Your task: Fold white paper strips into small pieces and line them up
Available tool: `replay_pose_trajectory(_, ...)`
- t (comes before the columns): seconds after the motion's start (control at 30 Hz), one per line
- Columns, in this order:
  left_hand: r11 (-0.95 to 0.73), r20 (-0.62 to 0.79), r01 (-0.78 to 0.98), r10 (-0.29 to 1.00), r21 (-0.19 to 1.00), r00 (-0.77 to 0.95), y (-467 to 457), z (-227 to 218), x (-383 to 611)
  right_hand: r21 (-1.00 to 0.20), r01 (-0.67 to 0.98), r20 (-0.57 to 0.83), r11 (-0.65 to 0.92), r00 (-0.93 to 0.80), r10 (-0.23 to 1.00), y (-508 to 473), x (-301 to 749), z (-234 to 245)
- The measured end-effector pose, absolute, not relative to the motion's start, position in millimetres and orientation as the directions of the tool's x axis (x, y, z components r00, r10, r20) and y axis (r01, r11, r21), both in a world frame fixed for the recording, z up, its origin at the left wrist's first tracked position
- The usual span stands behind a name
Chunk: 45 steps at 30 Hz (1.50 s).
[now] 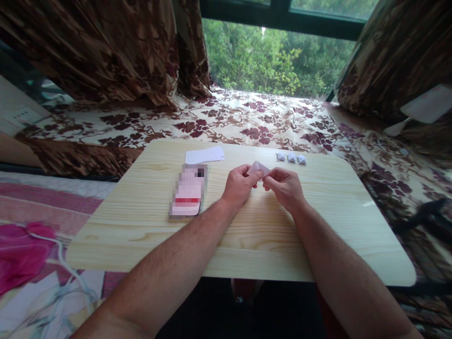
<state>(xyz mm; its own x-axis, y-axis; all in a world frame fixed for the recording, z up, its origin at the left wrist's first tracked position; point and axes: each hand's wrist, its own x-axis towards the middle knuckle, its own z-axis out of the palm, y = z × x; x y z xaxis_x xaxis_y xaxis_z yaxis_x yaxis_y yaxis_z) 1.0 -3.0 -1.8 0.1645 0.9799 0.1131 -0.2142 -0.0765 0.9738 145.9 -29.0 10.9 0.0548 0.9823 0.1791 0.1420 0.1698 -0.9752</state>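
Note:
A small folded piece of white paper (pixel 258 168) is held up between my two hands, above the middle of the table. My left hand (pixel 240 184) pinches its left side, thumb on top. At its lower right corner, the fingertips of my right hand (pixel 285 186) are closed on the same paper. Beyond my right hand stand three small folded paper shapes (pixel 291 158) in a row. To the left of my hands lies a stack of white paper strips (pixel 205 155) near the far edge.
A pale wood-grain table (pixel 141 235) carries it all. A pink phone (pixel 189 190), partly blurred out, lies left of my left forearm. Behind is a window seat with a flowered cover (pixel 257 122). White cables (pixel 76 273) and papers lie at lower left.

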Motion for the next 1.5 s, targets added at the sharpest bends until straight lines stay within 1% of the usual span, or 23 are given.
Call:
replay_pose_trajectory(0.17, -0.102, 0.126, -0.185, 0.984, 0.977, 0.127, -3.9, -0.7, 0.5, -0.973, 0.154, 0.182, 0.172, 0.052, 0.982, -29.8, 144.9, 11.9)
replay_pose_trajectory(0.4, -0.096, 0.113, -0.161, 0.989, 0.982, 0.099, -6.2, 0.6, 1.7, -0.975, 0.14, 0.179, 0.171, 0.046, 0.983, -30.5, 142.6, 14.1)
replay_pose_trajectory(0.5, -0.125, 0.136, -0.128, 0.987, 0.984, 0.08, -7.2, 0.7, 1.7, -0.978, 0.126, 0.174, 0.167, 0.04, 0.984, -30.3, 142.3, 14.4)
replay_pose_trajectory(0.73, -0.153, 0.17, -0.131, 0.978, 0.979, 0.123, -7.5, 0.9, -0.1, -0.978, 0.136, 0.166, 0.161, 0.031, 0.986, -31.2, 142.5, 15.5)
replay_pose_trajectory(0.97, -0.102, 0.122, -0.165, 0.986, 0.981, 0.116, -4.9, -1.3, -0.2, -0.974, 0.168, 0.155, 0.149, 0.021, 0.988, -33.0, 142.3, 16.6)
replay_pose_trajectory(1.1, -0.082, 0.103, -0.135, 0.983, 0.987, 0.155, -4.8, -0.8, -1.3, -0.984, 0.097, 0.159, 0.15, 0.09, 0.983, -30.8, 145.5, 18.0)
replay_pose_trajectory(1.2, -0.077, 0.096, -0.106, 0.976, 0.991, 0.194, -5.3, 0.5, -2.6, -0.981, 0.12, 0.165, 0.15, 0.128, 0.978, -29.7, 146.8, 19.5)
replay_pose_trajectory(1.5, -0.026, 0.052, -0.138, 0.98, 0.99, 0.19, -6.1, 0.8, -0.5, -0.968, 0.167, 0.206, 0.189, 0.09, 0.974, -29.4, 146.9, 17.3)
